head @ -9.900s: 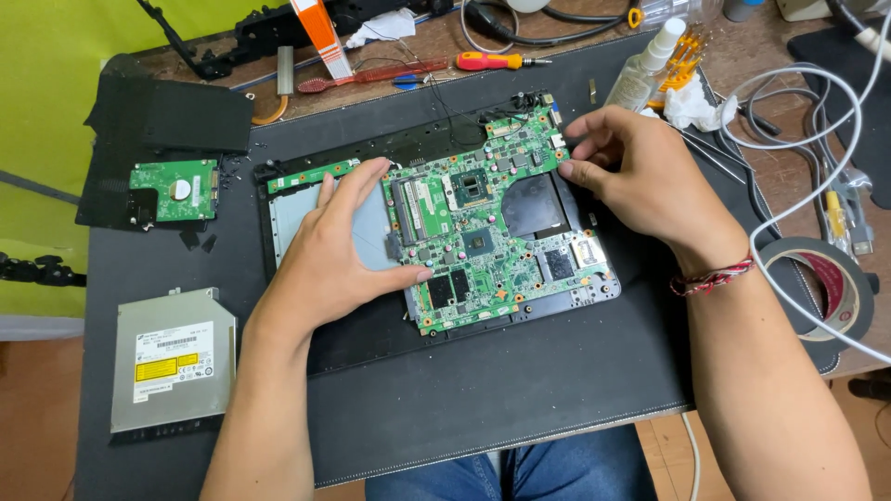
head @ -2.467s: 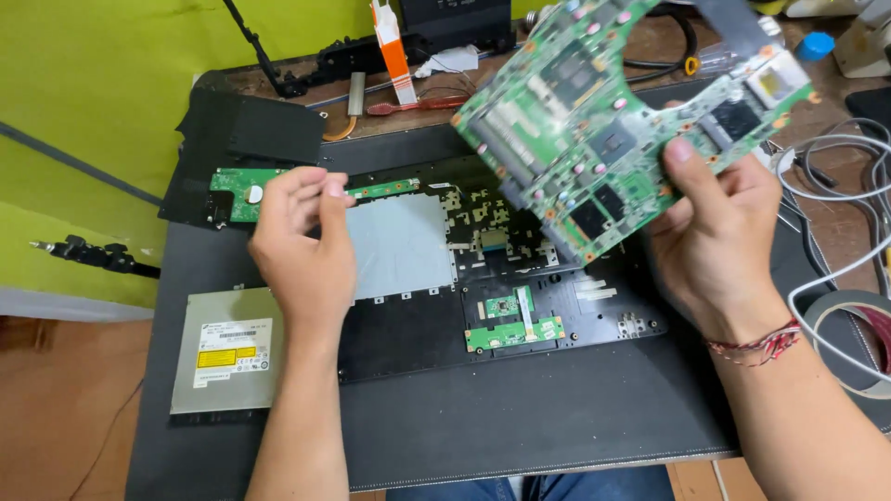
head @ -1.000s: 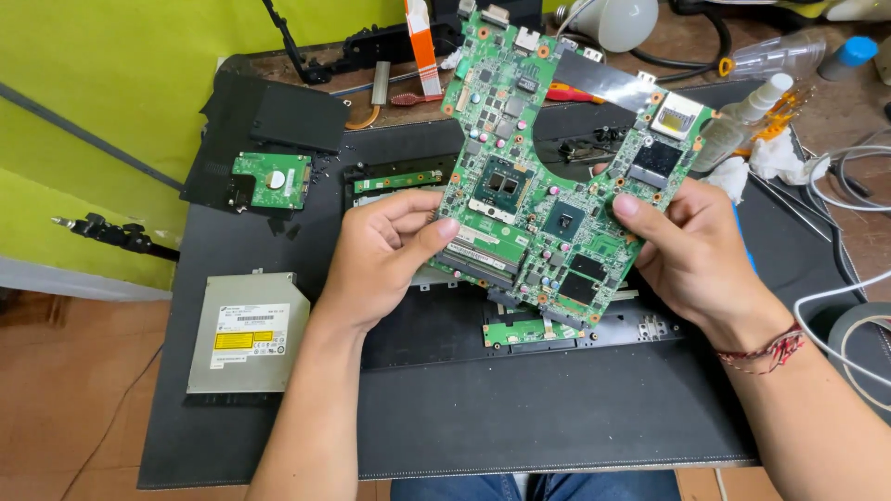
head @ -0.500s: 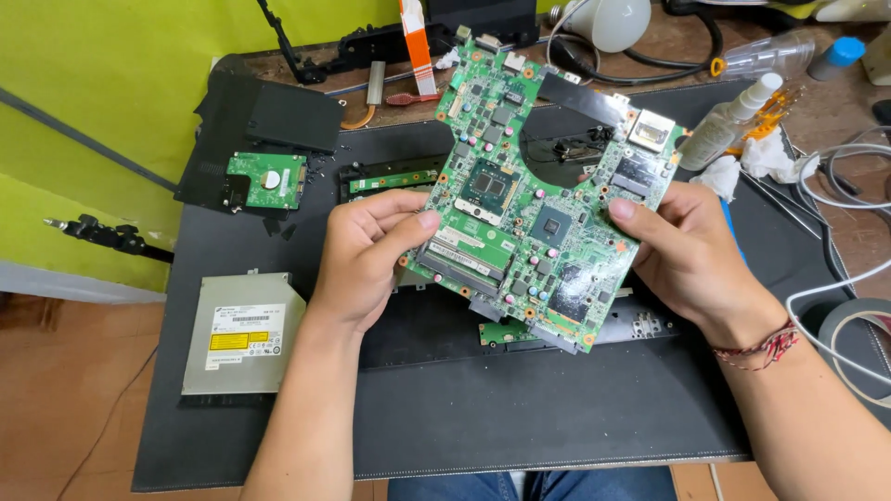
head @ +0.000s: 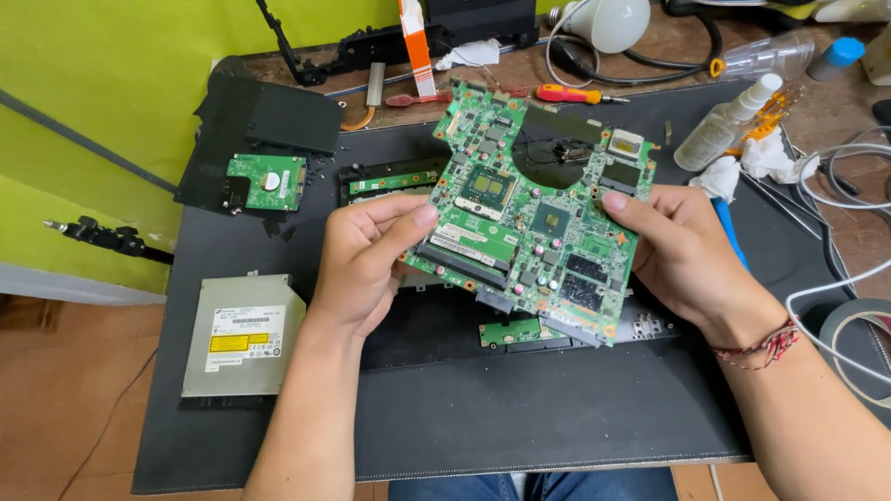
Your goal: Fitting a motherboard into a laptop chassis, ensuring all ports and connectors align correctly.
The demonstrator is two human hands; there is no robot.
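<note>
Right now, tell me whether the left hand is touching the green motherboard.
Touching. The head view shows the left hand gripping the motherboard's left edge, thumb pressed on its top face, while the right hand holds the opposite edge.

Both hands (head: 371, 264) (head: 682, 255) hold a green motherboard (head: 534, 209) above the laptop base (head: 445, 325).
</note>
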